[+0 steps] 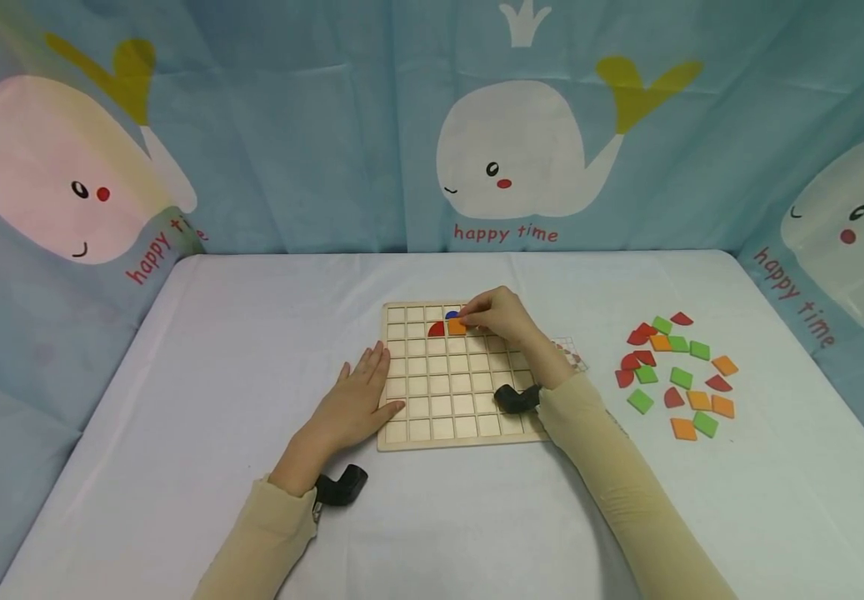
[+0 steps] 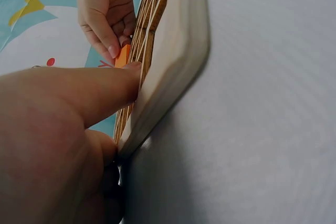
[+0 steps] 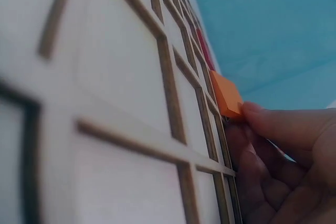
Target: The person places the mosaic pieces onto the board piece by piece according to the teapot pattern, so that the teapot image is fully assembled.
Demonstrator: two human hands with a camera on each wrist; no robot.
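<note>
A wooden grid board (image 1: pixel 439 384) lies on the table. My left hand (image 1: pixel 351 406) rests along its left edge, fingers straight, with the thumb on the frame. Over the board's upper part my right hand (image 1: pixel 502 315) pinches an orange square tile (image 3: pixel 224 94) between thumb and fingers. That tile is at a cell in the second row; whether it lies fully inside cannot be told. Just left of it sits a red quarter-circle tile (image 1: pixel 437 329). Behind it a blue rounded tile (image 1: pixel 451 315) shows in the top row, partly hidden by the right hand.
To the right of the board lie scattered loose tiles: green squares (image 1: pixel 681 377), orange squares (image 1: pixel 684 429) and red quarter-circles (image 1: pixel 674 397). A printed card (image 1: pixel 570 350) is partly hidden under the right forearm. A blue whale-print curtain (image 1: pixel 372 167) hangs behind the white table (image 1: pixel 274 333).
</note>
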